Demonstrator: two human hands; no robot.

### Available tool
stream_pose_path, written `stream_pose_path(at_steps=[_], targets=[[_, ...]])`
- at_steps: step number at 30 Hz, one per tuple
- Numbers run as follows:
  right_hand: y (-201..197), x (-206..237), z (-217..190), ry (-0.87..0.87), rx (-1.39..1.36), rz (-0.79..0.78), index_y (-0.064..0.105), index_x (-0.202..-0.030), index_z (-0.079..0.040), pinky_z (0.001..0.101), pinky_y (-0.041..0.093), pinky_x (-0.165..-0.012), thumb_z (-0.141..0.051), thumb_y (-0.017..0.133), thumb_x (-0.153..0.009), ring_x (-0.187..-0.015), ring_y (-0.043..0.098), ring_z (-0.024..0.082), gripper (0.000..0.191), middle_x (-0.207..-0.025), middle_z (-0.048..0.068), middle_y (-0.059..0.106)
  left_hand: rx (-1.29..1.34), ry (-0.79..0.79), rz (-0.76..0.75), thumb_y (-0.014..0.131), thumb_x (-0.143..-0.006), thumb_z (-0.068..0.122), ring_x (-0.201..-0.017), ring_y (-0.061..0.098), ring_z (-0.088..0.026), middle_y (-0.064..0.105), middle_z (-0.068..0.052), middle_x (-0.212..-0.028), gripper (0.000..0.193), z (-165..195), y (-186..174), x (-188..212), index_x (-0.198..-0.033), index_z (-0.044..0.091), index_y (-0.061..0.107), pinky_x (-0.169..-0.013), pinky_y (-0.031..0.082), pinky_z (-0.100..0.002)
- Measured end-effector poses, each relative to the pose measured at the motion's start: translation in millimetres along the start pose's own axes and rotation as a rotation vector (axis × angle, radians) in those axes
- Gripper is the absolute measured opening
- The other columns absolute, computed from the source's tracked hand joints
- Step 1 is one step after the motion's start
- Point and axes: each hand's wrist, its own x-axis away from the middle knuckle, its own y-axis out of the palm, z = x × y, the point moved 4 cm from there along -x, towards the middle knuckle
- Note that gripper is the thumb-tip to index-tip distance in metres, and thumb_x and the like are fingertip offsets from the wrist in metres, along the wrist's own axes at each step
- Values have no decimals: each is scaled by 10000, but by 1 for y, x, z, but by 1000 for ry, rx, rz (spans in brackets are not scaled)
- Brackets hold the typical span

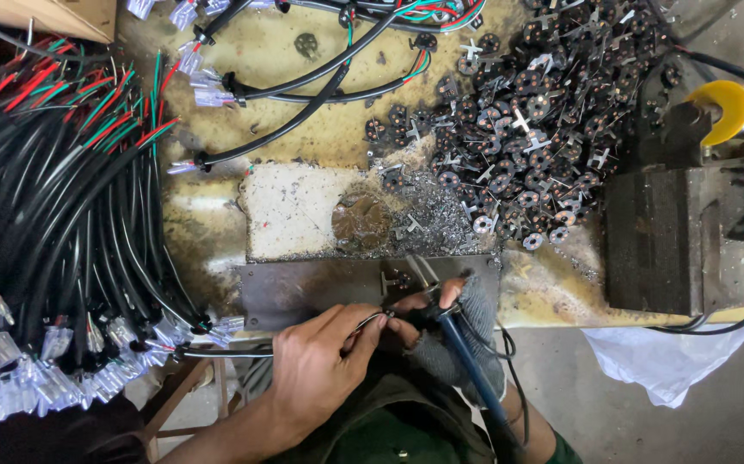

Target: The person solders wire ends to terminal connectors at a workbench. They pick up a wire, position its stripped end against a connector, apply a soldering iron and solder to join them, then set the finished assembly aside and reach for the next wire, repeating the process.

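Observation:
My left hand pinches the end of a thin black cable at the bench's near edge. My right hand, in a grey fingerless glove, grips a blue-handled soldering iron whose tip points up toward a small black round part on the dark metal plate. The cable's end meets the iron between both hands.
A thick bundle of black cables with clear connectors fills the left. A heap of small black round parts with metal tabs lies at the upper right. A dark metal block and a yellow solder spool stand at the right. More finished cables lie at the top.

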Motion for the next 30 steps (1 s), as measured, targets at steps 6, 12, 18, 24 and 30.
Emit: stream_pose_path(at_steps=[6, 12, 18, 24, 30], targets=[[-4, 22, 7, -175, 449, 209, 444, -1208, -49, 296, 481, -710, -179, 856, -786, -762, 560, 222, 605, -907, 137, 552, -169, 20, -84, 725, -881, 172, -656, 671, -361, 644, -108, -799, 113, -11, 5, 2, -918, 81, 668, -543, 524, -457], [-26, 49, 31, -264, 473, 112, 636, -1044, -113, 320, 516, -613, -146, 740, -879, -644, 632, 186, 198, -786, 44, 665, -150, 14, -66, 715, -884, 167, -666, 673, -344, 634, -104, -777, 121, -16, 10, 3, -890, 78, 634, -555, 526, -455], [-30, 41, 52, 249, 167, -82, 692, -883, -108, 340, 532, -564, -123, 737, -865, -576, 668, 213, 50, -656, 50, 690, -153, 36, -37, 730, -860, 171, -674, 676, -325, 635, -98, -773, 135, -17, 11, 3, -883, 80, 632, -561, 526, -436], [-17, 34, 18, -479, 418, -51, 591, -1133, -111, 335, 508, -580, -168, 721, -883, -620, 636, 196, 287, -691, 41, 625, -135, 37, -31, 729, -866, 171, -683, 673, -319, 631, -90, -767, 146, -16, 12, 3, -866, 80, 616, -563, 522, -437], [-27, 49, 34, -187, 387, 35, 617, -1111, -101, 294, 487, -577, -98, 710, -886, -619, 613, 158, 243, -723, 52, 637, -190, 12, -62, 713, -887, 183, -675, 674, -316, 628, -87, -733, 179, -16, 15, 2, -811, 86, 584, -547, 517, -453]])
